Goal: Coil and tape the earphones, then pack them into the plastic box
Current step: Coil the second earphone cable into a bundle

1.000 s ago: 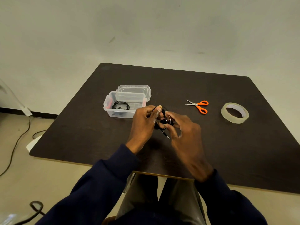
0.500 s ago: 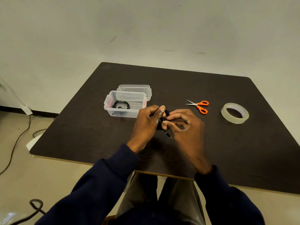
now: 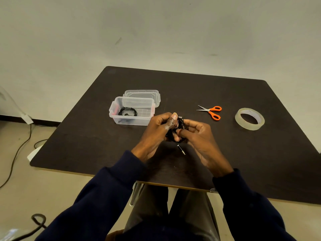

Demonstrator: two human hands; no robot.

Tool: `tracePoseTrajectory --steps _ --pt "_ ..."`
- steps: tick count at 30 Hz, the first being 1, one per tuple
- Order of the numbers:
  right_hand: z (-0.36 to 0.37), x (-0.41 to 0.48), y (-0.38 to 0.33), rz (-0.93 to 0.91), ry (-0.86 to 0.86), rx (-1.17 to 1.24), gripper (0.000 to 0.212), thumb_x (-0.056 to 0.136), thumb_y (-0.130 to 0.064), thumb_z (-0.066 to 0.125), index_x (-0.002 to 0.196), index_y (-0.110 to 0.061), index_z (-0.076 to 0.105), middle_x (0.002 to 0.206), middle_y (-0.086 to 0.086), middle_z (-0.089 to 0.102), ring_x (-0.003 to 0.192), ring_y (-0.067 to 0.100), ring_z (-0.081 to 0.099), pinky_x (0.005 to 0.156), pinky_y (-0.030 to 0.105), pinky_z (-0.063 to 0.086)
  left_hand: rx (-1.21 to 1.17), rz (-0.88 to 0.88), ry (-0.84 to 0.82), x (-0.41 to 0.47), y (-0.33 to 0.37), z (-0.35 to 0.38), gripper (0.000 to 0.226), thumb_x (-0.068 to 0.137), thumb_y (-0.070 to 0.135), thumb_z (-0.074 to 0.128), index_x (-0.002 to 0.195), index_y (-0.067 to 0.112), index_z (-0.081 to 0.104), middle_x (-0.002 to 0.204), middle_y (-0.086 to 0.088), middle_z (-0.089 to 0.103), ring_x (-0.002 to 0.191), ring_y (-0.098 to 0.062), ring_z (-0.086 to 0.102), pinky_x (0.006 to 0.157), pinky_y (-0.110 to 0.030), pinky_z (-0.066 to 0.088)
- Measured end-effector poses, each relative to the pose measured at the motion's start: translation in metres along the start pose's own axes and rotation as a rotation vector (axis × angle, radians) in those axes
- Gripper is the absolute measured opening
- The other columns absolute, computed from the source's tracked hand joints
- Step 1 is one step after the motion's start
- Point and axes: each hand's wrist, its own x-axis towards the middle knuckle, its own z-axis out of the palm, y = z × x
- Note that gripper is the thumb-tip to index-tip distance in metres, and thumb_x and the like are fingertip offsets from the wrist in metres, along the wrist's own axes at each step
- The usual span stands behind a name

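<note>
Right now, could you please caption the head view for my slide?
Left hand and right hand hold coiled earphones near the open plastic box; scissors, tape roll alongside.

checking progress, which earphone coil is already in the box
The coil lying inside the plastic box; the other coil is held between left hand and right hand.

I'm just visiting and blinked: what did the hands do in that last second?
The right hand, spread open a second ago, curled in and now pinches the earphones beside the left hand, which kept its grip on them. The plug still dangles below. The plastic box, scissors and tape roll did not move.
</note>
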Motion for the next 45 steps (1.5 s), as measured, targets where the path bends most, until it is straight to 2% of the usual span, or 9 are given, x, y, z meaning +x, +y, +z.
tracePoseTrajectory --steps 5,9,13,21,25,29,32,39,45 --pt "0.003 0.002 0.005 -0.016 -0.034 -0.117 0.018 0.095 0.003 0.056 0.093 0.004 0.075 0.070 0.009 0.067 0.067 0.013 0.060 0.075 0.032 0.051 0.060 0.024 0.029 0.000 0.000 0.000 0.030 0.107 0.026 0.054 0.088 0.009 0.068 0.082 -0.015 0.068 0.057 -0.019 0.061 0.073 -0.050 0.059" --pt "0.002 0.004 0.009 0.009 0.010 -0.092 0.019 0.096 -0.003 0.060 0.089 -0.003 0.077 0.074 0.009 0.074 0.073 0.018 0.069 0.083 0.038 0.057 0.129 0.058 0.098 0.000 -0.001 0.001 0.030 0.105 0.026 0.059 0.086 0.006 0.071 0.071 -0.015 0.066 0.056 -0.023 0.060 0.066 -0.040 0.059" --pt "-0.004 0.004 0.011 0.070 0.021 0.074 0.017 0.094 0.005 0.060 0.096 0.000 0.076 0.082 0.012 0.077 0.073 0.019 0.071 0.079 0.035 0.062 0.106 0.011 0.109 -0.001 -0.003 0.001 0.029 0.104 0.025 0.060 0.091 0.002 0.073 0.065 -0.004 0.065 0.059 -0.023 0.064 0.068 -0.039 0.061" --pt "-0.022 0.009 0.020 0.168 -0.299 0.440 0.041 0.093 0.011 0.055 0.133 0.011 0.056 0.094 0.020 0.063 0.089 0.030 0.062 0.089 0.038 0.057 0.066 -0.070 0.046 -0.002 -0.004 0.000 0.033 0.106 0.026 0.056 0.089 0.001 0.069 0.068 -0.010 0.068 0.053 -0.015 0.059 0.057 -0.025 0.053" --pt "-0.030 0.013 0.027 0.148 -0.361 0.472 0.033 0.098 0.002 0.054 0.129 0.011 0.057 0.100 0.017 0.062 0.099 0.030 0.061 0.094 0.032 0.054 -0.014 -0.113 0.025 0.002 -0.001 -0.002 0.033 0.106 0.028 0.056 0.088 0.003 0.069 0.072 -0.015 0.069 0.052 -0.014 0.056 0.058 -0.025 0.051" --pt "-0.038 0.014 0.027 0.189 -0.189 0.500 0.026 0.086 -0.005 0.062 0.108 0.003 0.074 0.100 0.012 0.075 0.087 0.014 0.072 0.075 0.019 0.058 -0.088 -0.177 -0.010 0.001 0.002 -0.008 0.034 0.107 0.027 0.054 0.085 0.004 0.066 0.070 -0.012 0.067 0.052 -0.013 0.055 0.052 -0.020 0.048" --pt "-0.038 0.014 0.028 0.190 -0.140 0.432 0.015 0.078 -0.004 0.067 0.085 -0.004 0.080 0.088 0.010 0.076 0.076 0.011 0.072 0.070 0.019 0.059 -0.077 -0.174 -0.046 -0.001 0.002 -0.007 0.035 0.107 0.027 0.053 0.081 0.006 0.063 0.070 -0.014 0.068 0.052 -0.014 0.059 0.055 -0.022 0.050" --pt "-0.046 0.011 0.013 0.008 0.006 -0.042 0.024 0.071 -0.010 0.084 0.092 -0.002 0.079 0.094 0.014 0.079 0.084 0.022 0.072 0.080 0.031 0.060 0.144 -0.120 0.005 -0.005 -0.002 -0.010 0.036 0.106 0.027 0.056 0.081 0.004 0.068 0.080 -0.016 0.075 0.058 -0.018 0.065 0.063 -0.028 0.057" --pt "-0.037 0.007 0.013 -0.392 0.222 -0.664 0.011 0.082 -0.009 0.082 0.087 -0.019 0.082 0.083 -0.009 0.077 0.074 0.002 0.073 0.066 0.013 0.056 0.319 -0.063 0.064 0.001 -0.005 0.003 0.031 0.104 0.027 0.059 0.080 0.010 0.067 0.076 -0.016 0.075 0.053 -0.017 0.068 0.057 -0.026 0.057"
